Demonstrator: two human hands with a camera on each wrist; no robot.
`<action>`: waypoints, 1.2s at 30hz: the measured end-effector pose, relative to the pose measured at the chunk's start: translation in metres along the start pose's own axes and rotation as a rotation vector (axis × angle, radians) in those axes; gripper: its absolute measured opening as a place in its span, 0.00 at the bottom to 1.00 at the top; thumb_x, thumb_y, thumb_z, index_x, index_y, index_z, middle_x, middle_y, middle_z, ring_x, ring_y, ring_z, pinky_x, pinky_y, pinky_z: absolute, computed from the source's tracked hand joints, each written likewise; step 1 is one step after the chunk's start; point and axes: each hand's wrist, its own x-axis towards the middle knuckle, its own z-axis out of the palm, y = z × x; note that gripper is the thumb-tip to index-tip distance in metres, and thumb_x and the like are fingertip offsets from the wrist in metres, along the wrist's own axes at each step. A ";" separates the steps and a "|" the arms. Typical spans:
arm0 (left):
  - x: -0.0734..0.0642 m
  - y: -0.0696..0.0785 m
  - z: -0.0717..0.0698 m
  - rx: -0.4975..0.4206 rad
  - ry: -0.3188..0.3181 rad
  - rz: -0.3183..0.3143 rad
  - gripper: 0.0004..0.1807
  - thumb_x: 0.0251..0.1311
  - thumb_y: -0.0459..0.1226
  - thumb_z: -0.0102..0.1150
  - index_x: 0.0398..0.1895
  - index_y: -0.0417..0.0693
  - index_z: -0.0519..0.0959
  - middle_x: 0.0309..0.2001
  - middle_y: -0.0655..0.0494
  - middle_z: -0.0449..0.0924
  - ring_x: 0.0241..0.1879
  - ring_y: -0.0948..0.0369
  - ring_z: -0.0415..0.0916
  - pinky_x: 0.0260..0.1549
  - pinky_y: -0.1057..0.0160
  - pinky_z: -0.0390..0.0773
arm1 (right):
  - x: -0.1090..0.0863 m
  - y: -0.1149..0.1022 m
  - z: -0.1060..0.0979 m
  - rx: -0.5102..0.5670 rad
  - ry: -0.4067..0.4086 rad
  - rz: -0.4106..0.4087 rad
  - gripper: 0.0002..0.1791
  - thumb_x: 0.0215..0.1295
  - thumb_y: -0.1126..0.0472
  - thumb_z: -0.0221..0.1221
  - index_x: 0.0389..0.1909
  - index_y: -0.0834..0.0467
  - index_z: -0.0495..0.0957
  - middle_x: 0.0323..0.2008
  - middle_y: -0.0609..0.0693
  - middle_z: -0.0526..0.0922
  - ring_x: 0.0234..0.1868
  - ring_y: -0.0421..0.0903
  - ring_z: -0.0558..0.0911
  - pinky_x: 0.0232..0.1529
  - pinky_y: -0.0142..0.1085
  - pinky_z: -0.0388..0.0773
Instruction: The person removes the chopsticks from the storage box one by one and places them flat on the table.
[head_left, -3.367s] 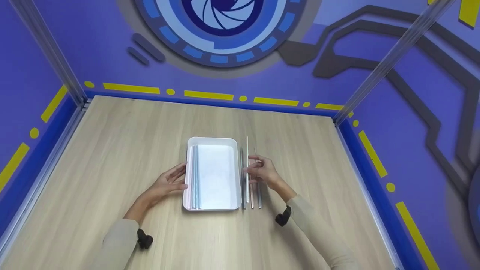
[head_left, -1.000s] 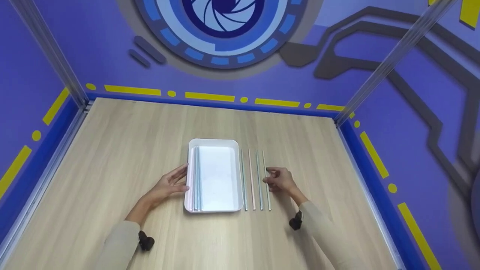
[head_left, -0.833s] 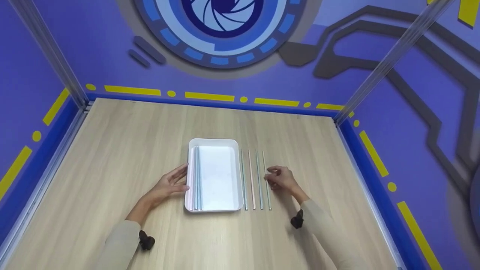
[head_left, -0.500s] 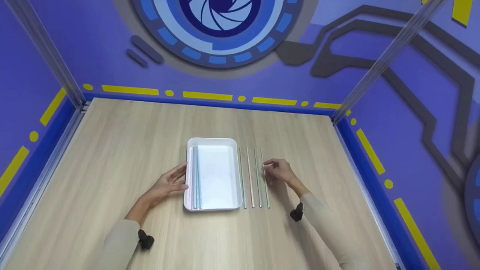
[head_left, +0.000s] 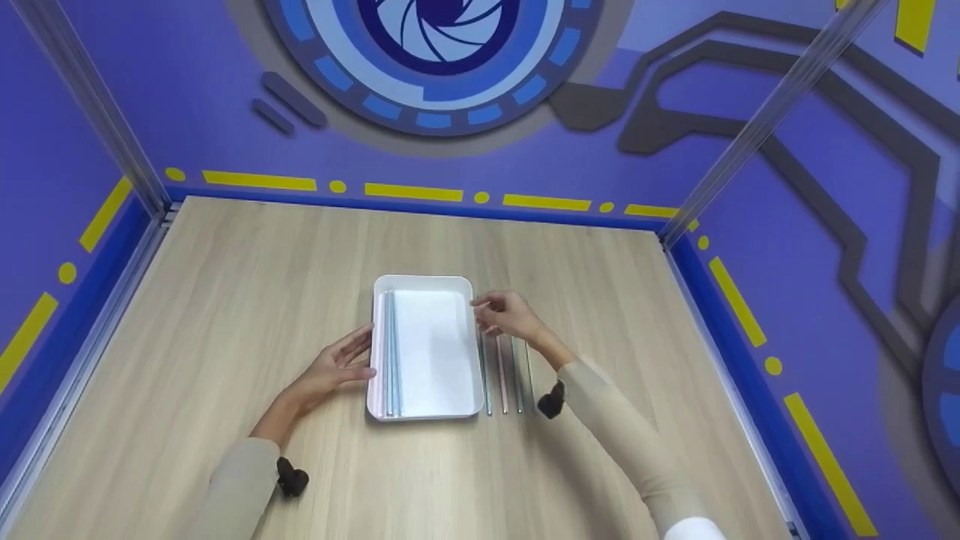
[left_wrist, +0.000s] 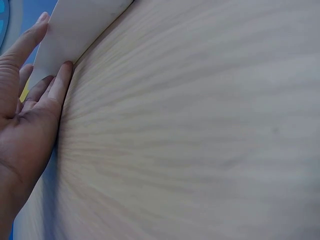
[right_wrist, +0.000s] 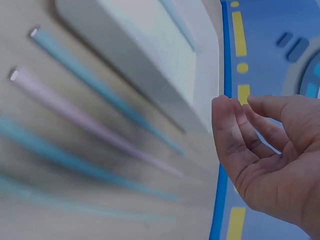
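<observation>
A white rectangular tray [head_left: 439, 360] lies on the table, with several pink and blue chopsticks [head_left: 392, 360] along its inner left side. My left hand [head_left: 326, 375] touches the tray's left wall with extended fingers; the left wrist view shows fingertips against the white wall [left_wrist: 75, 35]. Several more chopsticks lie side by side to the right, among them a pink one [right_wrist: 95, 122] and a blue one [right_wrist: 100, 90] nearest the tray. My right hand [head_left: 514, 316] hovers by the tray's right rim, above their far ends. Its fingers are loosely bent and hold nothing.
The pale wooden table [head_left: 262, 262] is bounded by a blue-purple back wall [head_left: 420, 172] and side walls. Metal posts [head_left: 112, 142] stand at the back corners.
My right hand set a pale chopstick down at the right end of the row, let go, and moved left towards the tray's right rim. My left hand stays at the tray.
</observation>
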 end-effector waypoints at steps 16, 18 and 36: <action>0.001 -0.002 -0.001 -0.007 -0.002 -0.020 0.50 0.65 0.28 0.65 0.83 0.44 0.45 0.83 0.40 0.40 0.82 0.44 0.42 0.68 0.67 0.74 | 0.058 -0.017 0.087 -0.189 -0.174 0.051 0.15 0.71 0.67 0.60 0.55 0.68 0.81 0.41 0.66 0.88 0.44 0.61 0.89 0.45 0.44 0.92; 0.001 -0.002 0.000 -0.003 -0.002 -0.020 0.51 0.64 0.28 0.65 0.83 0.43 0.44 0.83 0.39 0.40 0.82 0.43 0.43 0.68 0.66 0.75 | 0.059 -0.014 0.095 -0.179 -0.174 0.085 0.15 0.71 0.65 0.62 0.55 0.67 0.82 0.41 0.64 0.88 0.43 0.60 0.90 0.44 0.44 0.92; 0.000 0.001 0.000 -0.021 -0.026 0.013 0.50 0.65 0.28 0.64 0.83 0.45 0.45 0.84 0.42 0.39 0.83 0.45 0.39 0.72 0.68 0.69 | 0.064 -0.020 0.131 -0.199 -0.007 0.203 0.17 0.58 0.67 0.73 0.47 0.68 0.83 0.27 0.51 0.84 0.33 0.56 0.91 0.34 0.38 0.92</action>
